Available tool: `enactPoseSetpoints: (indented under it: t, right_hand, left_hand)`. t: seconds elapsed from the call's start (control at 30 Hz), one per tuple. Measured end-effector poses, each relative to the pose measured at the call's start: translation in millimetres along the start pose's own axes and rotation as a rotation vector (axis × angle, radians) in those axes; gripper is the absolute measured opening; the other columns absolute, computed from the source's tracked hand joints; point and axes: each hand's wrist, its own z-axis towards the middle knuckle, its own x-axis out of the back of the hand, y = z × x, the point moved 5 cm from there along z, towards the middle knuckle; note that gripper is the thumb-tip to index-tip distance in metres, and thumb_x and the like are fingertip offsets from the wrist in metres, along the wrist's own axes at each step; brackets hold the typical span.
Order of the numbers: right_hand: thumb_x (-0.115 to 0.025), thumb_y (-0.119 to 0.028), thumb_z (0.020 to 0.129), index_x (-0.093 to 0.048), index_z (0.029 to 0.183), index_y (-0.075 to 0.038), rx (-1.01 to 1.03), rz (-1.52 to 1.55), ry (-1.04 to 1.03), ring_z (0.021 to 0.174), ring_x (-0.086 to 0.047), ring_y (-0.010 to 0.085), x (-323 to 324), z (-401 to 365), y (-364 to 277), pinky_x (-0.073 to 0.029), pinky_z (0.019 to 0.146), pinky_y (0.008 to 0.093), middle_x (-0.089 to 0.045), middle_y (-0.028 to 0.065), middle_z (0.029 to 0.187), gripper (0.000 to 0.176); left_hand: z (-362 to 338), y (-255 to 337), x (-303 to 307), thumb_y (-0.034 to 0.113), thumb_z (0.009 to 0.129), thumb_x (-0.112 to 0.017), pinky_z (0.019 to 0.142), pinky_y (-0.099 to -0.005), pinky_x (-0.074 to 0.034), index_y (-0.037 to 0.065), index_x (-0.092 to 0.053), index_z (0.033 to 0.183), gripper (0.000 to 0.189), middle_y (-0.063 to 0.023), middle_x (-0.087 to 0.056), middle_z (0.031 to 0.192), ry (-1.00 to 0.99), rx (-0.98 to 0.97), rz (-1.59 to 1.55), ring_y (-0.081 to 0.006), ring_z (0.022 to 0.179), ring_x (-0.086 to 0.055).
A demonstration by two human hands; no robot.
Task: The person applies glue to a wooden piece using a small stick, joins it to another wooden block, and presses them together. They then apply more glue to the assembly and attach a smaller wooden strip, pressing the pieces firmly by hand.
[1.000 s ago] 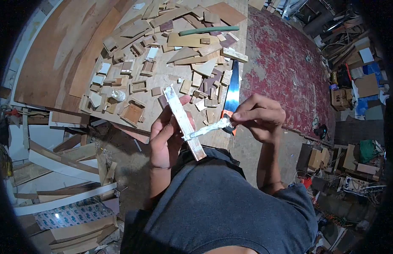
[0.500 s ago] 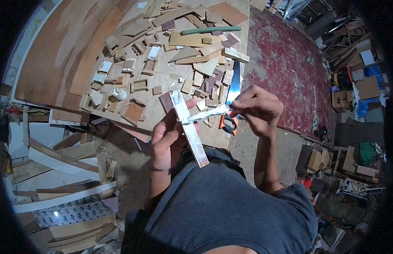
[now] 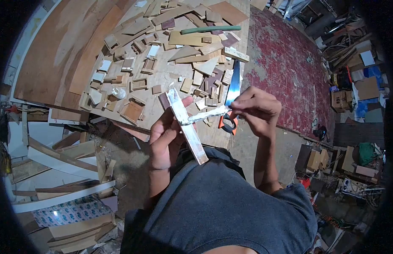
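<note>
Left hand (image 3: 164, 134) is holding the strip (image 3: 194, 141), right hand (image 3: 261, 109) pinching the stick (image 3: 210, 113); too much goo (image 3: 175, 101) could be dripping tbh.

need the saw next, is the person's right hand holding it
No, the saw lies on the table, while the right hand pinches a white-smeared stick.

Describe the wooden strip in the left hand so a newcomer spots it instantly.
Find the table strewn with offcuts. By its near edge, the left hand holds the whitish strip. Unlike the narrower, whitened stick touching it, its lower end shows browner wood.
</note>
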Motion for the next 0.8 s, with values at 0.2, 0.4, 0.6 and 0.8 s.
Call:
enactPoseSetpoints:
  t: [0.2, 0.4, 0.6, 0.8]
  right_hand:
    - [-0.073, 0.009, 0.073, -0.075, 0.090, 0.006, -0.065, 0.043, -0.112, 0.067, -0.068, 0.0192, -3.7, -8.0, -3.7, -0.055, 0.059, 0.0273, -0.068, 0.0166, 0.075, 0.018]
    - [-0.070, 0.015, 0.073, -0.076, 0.090, 0.002, -0.105, 0.195, -0.037, 0.068, -0.068, 0.0173, 2.9, -14.2, -0.4, -0.055, 0.057, 0.0264, -0.069, 0.0140, 0.078, 0.023]
    - [-0.074, 0.012, 0.074, -0.076, 0.092, 0.002, -0.100, 0.037, -0.112, 0.071, -0.068, 0.0164, -4.1, -11.3, -1.4, -0.056, 0.059, 0.0255, -0.069, 0.0134, 0.080, 0.021]
    - [-0.074, 0.009, 0.075, -0.076, 0.091, 0.001, -0.231, 0.163, -0.116, 0.071, -0.068, 0.0173, -5.3, -14.2, 17.3, -0.056, 0.058, 0.0271, -0.069, 0.0144, 0.078, 0.019]
  left_hand:
    - [3.7, -2.0, 11.6, 0.022, 0.089, -0.062, 0.071, -0.0301, -0.049, -0.013, -0.035, 0.142, 0.069, -0.0131, -0.060, 0.095, 0.004, 0.018, -0.030, -0.0182, 0.076, -0.058]
    - [5.2, -3.3, 9.5, 0.022, 0.090, -0.060, 0.071, -0.0295, -0.050, -0.013, -0.035, 0.142, 0.068, -0.0119, -0.060, 0.093, 0.026, -0.016, -0.002, -0.0181, 0.077, -0.058]
    - [4.2, -1.6, 13.9, 0.020, 0.092, -0.057, 0.074, -0.0292, -0.051, -0.010, -0.034, 0.144, 0.065, -0.0114, -0.061, 0.096, 0.008, -0.022, 0.039, -0.0170, 0.082, -0.060]
    - [2.8, -1.3, 30.3, 0.019, 0.093, -0.057, 0.077, -0.0295, -0.050, -0.007, -0.031, 0.147, 0.065, -0.0115, -0.060, 0.099, 0.069, -0.047, -0.020, -0.0180, 0.086, -0.060]
